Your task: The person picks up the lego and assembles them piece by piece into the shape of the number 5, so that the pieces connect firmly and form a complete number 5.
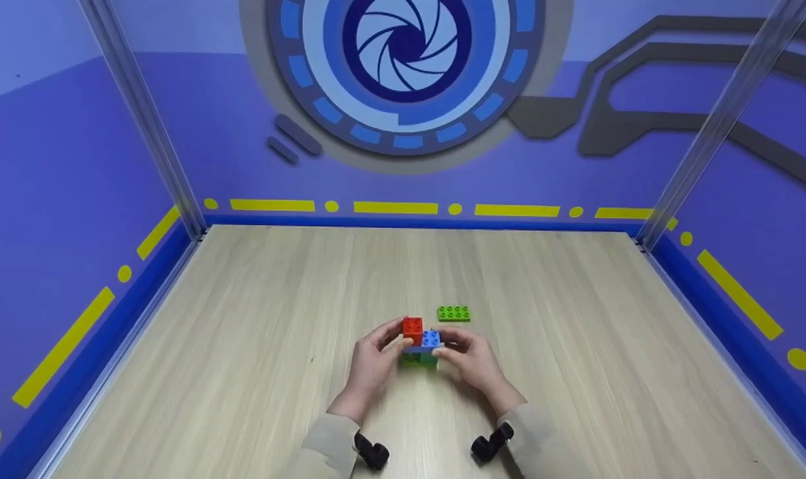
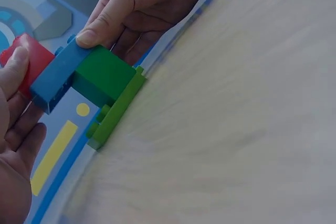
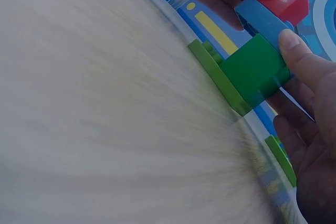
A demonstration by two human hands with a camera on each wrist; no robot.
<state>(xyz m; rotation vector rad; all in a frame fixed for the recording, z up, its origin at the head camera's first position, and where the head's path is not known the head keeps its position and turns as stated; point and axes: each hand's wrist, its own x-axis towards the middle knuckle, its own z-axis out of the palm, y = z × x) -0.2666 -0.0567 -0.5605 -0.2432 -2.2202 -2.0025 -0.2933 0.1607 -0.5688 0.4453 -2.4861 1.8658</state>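
Note:
Both hands hold a small stack of toy building bricks near the table's middle. At its bottom lies a light green plate (image 2: 118, 111), with a dark green brick (image 3: 254, 66) on one end. A blue brick (image 1: 431, 339) sits across the dark green one and overhangs to the left. On that overhanging end stands a red brick (image 1: 412, 327). My left hand (image 1: 375, 359) pinches the red brick, its fingers reaching behind it and the blue one. My right hand (image 1: 472, 362) pinches the right end of the blue brick, thumb in front. The fingers behind are partly hidden.
Another light green plate (image 1: 454, 313) with studs lies on the wooden table (image 1: 276, 319) just beyond the right hand. Blue printed walls (image 1: 196, 133) enclose the table at the back and both sides.

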